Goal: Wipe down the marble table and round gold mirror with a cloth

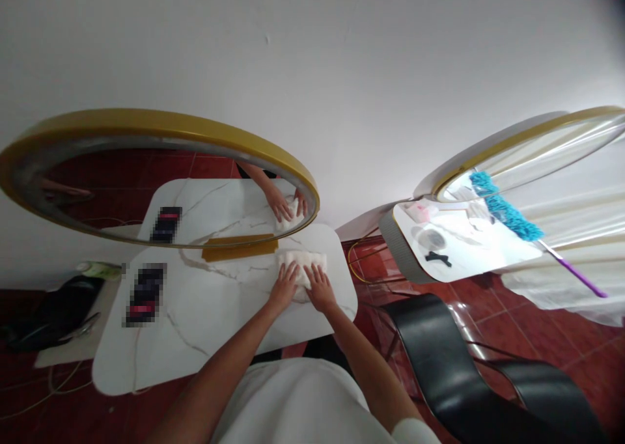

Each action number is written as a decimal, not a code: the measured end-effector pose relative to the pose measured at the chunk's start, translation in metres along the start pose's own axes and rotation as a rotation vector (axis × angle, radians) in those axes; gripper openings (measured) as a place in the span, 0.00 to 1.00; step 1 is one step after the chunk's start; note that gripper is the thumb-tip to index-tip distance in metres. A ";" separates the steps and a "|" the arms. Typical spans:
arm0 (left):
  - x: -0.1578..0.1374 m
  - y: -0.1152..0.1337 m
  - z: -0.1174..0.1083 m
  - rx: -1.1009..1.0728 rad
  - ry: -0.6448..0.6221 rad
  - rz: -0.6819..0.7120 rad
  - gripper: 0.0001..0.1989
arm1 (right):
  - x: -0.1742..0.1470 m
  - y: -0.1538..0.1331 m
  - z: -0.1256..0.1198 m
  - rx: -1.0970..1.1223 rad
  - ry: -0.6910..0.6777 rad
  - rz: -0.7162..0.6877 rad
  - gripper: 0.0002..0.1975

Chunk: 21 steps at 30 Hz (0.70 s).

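Observation:
A white folded cloth (303, 258) lies on the right part of the white marble-patterned table (215, 320). My left hand (284, 288) rests on the cloth's left side, fingers stretched out and pointing away from me. On its right side lies my right hand (320, 289), palm down with the fingers spread. Both hands press flat on the cloth and grip nothing. The gold-rimmed mirror (161, 122) above the table reflects the hands and cloth.
A gold mirror base (239, 247) stands behind the cloth. Farther left is a dark, pixelated item (145, 294) with a pink band. A second table (456, 268) at the right bears a blue fluffy duster (512, 217) with a purple handle. Black chairs (434, 346) stand below it.

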State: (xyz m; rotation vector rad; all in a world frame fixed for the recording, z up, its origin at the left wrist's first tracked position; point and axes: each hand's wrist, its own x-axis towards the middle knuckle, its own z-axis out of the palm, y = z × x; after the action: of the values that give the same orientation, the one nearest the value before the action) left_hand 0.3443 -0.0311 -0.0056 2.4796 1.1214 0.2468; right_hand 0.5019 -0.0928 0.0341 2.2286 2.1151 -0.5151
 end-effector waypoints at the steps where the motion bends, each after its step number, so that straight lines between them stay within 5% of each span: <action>1: 0.010 -0.001 0.001 0.004 -0.006 -0.004 0.31 | 0.009 0.006 -0.004 0.006 -0.004 -0.008 0.39; 12: 0.097 -0.020 0.002 0.043 -0.049 -0.083 0.31 | 0.092 0.052 -0.024 0.044 -0.092 -0.070 0.38; 21: 0.104 -0.021 -0.008 0.022 -0.038 -0.126 0.31 | 0.103 0.070 -0.031 0.104 -0.070 -0.134 0.39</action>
State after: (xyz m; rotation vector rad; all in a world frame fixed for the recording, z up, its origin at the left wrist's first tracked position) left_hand 0.3967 0.0618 -0.0076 2.4107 1.2652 0.1513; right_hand 0.5789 0.0087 0.0225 2.0945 2.2617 -0.7147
